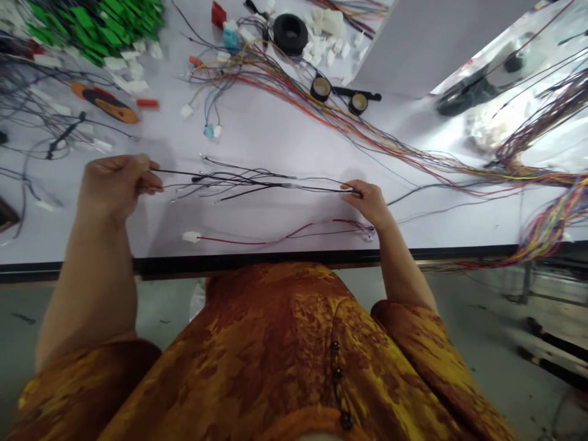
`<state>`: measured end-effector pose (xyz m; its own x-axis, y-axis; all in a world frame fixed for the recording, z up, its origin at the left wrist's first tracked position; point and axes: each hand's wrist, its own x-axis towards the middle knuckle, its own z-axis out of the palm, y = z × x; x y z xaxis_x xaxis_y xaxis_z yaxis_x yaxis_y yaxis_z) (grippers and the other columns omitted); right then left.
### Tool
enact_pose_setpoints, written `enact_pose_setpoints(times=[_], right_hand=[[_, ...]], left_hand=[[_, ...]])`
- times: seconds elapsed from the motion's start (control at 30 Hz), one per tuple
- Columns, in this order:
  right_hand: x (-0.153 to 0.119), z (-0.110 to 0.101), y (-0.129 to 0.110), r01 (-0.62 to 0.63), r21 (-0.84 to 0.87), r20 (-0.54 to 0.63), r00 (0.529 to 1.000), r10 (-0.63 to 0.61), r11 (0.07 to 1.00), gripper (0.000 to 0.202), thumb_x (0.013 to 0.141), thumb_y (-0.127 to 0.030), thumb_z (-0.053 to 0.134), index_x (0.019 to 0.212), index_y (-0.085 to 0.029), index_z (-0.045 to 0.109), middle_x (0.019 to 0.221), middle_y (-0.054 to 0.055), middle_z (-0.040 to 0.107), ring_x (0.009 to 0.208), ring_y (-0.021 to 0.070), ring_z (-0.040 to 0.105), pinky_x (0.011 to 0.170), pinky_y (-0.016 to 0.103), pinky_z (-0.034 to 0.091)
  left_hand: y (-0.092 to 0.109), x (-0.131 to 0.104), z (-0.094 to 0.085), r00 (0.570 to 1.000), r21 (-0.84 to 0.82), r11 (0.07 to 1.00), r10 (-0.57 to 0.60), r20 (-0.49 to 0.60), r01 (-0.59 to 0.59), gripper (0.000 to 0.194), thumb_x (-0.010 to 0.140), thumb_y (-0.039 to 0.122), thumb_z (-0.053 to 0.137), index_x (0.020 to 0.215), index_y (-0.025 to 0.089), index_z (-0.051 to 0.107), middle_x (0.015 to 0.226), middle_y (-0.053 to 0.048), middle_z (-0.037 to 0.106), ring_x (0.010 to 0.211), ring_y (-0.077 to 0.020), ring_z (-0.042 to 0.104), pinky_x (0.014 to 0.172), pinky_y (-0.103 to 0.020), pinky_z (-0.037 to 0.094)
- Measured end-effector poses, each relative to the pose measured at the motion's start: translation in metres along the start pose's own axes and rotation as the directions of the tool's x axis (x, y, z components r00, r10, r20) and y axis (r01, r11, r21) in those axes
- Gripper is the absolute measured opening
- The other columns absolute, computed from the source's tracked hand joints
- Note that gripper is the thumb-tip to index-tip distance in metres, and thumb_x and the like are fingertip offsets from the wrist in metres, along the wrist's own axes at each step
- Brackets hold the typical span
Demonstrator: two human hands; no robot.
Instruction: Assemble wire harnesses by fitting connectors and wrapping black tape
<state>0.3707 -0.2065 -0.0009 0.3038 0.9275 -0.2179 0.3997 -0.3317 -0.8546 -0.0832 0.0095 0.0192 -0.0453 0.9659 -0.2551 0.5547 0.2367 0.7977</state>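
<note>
A bundle of thin black wires [266, 182] stretches between my two hands, just over the white table. My left hand [120, 182] pinches the end of one black wire at the left. At the other end, my right hand [365, 197] has its fingers closed around the bundle. Several loose wire ends with small metal tips fan out from the bundle toward my left hand. Nearer the table's front edge lies a red wire [232, 241] with a white connector [191, 236] at its left end.
Green connectors [98, 27] are heaped at the back left, near an orange-and-black cutter [105, 102]. A long multicoloured wire harness [316, 116] runs across to the right. Rolls of black tape [290, 34] stand behind it. A white panel [408, 46] rises at the back right.
</note>
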Motion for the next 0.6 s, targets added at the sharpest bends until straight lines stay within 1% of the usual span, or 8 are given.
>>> enact_pose_setpoints(times=[0.1, 0.17, 0.27, 0.4, 0.47, 0.5, 0.57, 0.6], right_hand=[[0.0, 0.002, 0.005, -0.049, 0.099, -0.021, 0.998, 0.051, 0.994, 0.014, 0.075, -0.038, 0.074, 0.075, -0.024, 0.073, 0.062, -0.002, 0.057, 0.057, 0.0107, 0.044, 0.052, 0.025, 0.035], [0.003, 0.003, 0.01, -0.104, 0.25, -0.092, 0.987, 0.131, 0.963, 0.022, 0.076, -0.042, 0.074, 0.068, -0.023, 0.066, 0.055, -0.004, 0.049, 0.048, 0.0083, 0.036, 0.045, 0.024, 0.027], [0.011, 0.003, 0.014, -0.109, 0.451, -0.217, 0.949, 0.228, 0.886, 0.036, 0.077, -0.049, 0.075, 0.066, -0.023, 0.053, 0.063, -0.003, 0.054, 0.046, 0.0057, 0.035, 0.039, 0.022, 0.024], [0.02, -0.001, 0.012, -0.145, 0.581, -0.195, 0.931, 0.31, 0.801, 0.042, 0.079, -0.048, 0.078, 0.066, -0.021, 0.048, 0.063, -0.005, 0.049, 0.043, 0.0032, 0.039, 0.036, 0.019, 0.027], [0.023, -0.002, 0.01, -0.184, 0.596, -0.165, 0.925, 0.343, 0.782, 0.04, 0.081, -0.044, 0.077, 0.067, -0.021, 0.048, 0.062, -0.006, 0.049, 0.041, 0.0034, 0.04, 0.034, 0.019, 0.026], [0.024, -0.002, 0.009, -0.203, 0.589, -0.159, 0.92, 0.359, 0.782, 0.038, 0.083, -0.041, 0.075, 0.067, -0.021, 0.047, 0.062, -0.005, 0.05, 0.04, 0.0038, 0.041, 0.033, 0.019, 0.025], [0.026, -0.001, 0.007, -0.238, 0.551, -0.156, 0.912, 0.379, 0.8, 0.033, 0.086, -0.036, 0.07, 0.067, -0.021, 0.048, 0.06, -0.005, 0.051, 0.038, 0.0044, 0.04, 0.031, 0.019, 0.023], [0.026, 0.0, 0.006, -0.248, 0.524, -0.158, 0.911, 0.38, 0.814, 0.031, 0.088, -0.034, 0.067, 0.067, -0.021, 0.048, 0.058, -0.006, 0.05, 0.038, 0.0045, 0.04, 0.03, 0.019, 0.022]], left_hand=[[-0.001, 0.008, 0.002, 0.995, -0.073, 0.992, -0.1, 0.027, 0.101, 0.024, 0.068, 0.038, 0.071, 0.079, 0.018, 0.065, 0.062, 0.005, 0.067, 0.055, -0.0066, 0.049, 0.066, -0.029, 0.055], [-0.001, 0.009, 0.004, 0.989, -0.092, 0.985, -0.14, 0.053, 0.145, 0.021, 0.068, 0.034, 0.072, 0.083, 0.019, 0.066, 0.053, 0.007, 0.057, 0.055, -0.0078, 0.048, 0.069, -0.032, 0.056], [-0.003, 0.007, 0.008, 0.981, -0.119, 0.974, -0.191, 0.039, 0.194, 0.023, 0.067, 0.032, 0.072, 0.086, 0.02, 0.066, 0.048, 0.01, 0.049, 0.054, -0.0077, 0.046, 0.071, -0.033, 0.056], [-0.005, 0.006, 0.009, 0.972, -0.132, 0.964, -0.228, 0.05, 0.232, 0.032, 0.062, 0.038, 0.073, 0.089, 0.022, 0.065, 0.046, 0.012, 0.046, 0.054, -0.0064, 0.045, 0.072, -0.031, 0.057], [-0.004, 0.004, 0.006, 0.981, -0.092, 0.977, -0.189, 0.052, 0.193, 0.031, 0.063, 0.04, 0.072, 0.088, 0.023, 0.066, 0.048, 0.011, 0.047, 0.053, -0.007, 0.046, 0.072, -0.032, 0.058], [-0.001, 0.002, 0.002, 0.99, -0.038, 0.989, -0.14, 0.026, 0.141, 0.029, 0.066, 0.042, 0.07, 0.088, 0.023, 0.066, 0.051, 0.01, 0.051, 0.057, -0.009, 0.051, 0.072, -0.034, 0.059], [0.01, -0.01, -0.004, 0.996, 0.118, 0.993, 0.014, -0.091, -0.003, 0.031, 0.071, 0.045, 0.066, 0.094, 0.025, 0.067, 0.073, 0.004, 0.068, 0.077, -0.0165, 0.064, 0.081, -0.041, 0.06], [0.017, -0.02, -0.005, 0.981, 0.187, 0.978, 0.117, -0.153, -0.088, 0.034, 0.074, 0.047, 0.064, 0.099, 0.025, 0.067, 0.09, 0.002, 0.073, 0.091, -0.0201, 0.066, 0.086, -0.044, 0.059]])
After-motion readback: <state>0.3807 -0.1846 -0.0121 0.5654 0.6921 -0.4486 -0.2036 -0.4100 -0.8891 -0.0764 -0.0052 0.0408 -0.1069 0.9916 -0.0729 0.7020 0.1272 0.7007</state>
